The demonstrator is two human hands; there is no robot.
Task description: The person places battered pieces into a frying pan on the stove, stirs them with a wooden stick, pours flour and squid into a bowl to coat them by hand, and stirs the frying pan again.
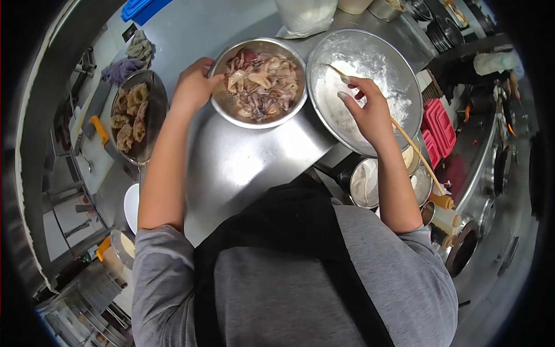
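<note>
My left hand [198, 85] grips the left rim of a metal bowl [215, 105], thumb at the edge and fingers outside. Cut raw squid [263, 84], pale pieces with purplish tentacles, fills this bowl. Over a wider metal bowl [399, 58] on the right, my right hand [369, 110] is closed around long wooden chopsticks [417, 155]. Their coated tips point up-left over the white flour [332, 95], and their back ends reach down-right past my forearm. Whether there is one stick or two is hard to make out. The two bowls stand side by side, almost touching.
At left, a strainer [151, 118] holds brown fried pieces, near a yellow-handled knife [99, 130] and cloths [139, 49]. A bag of white powder [306, 14] stands behind. Small pots [364, 182], red lids [440, 124] and bottles [445, 217] crowd the right.
</note>
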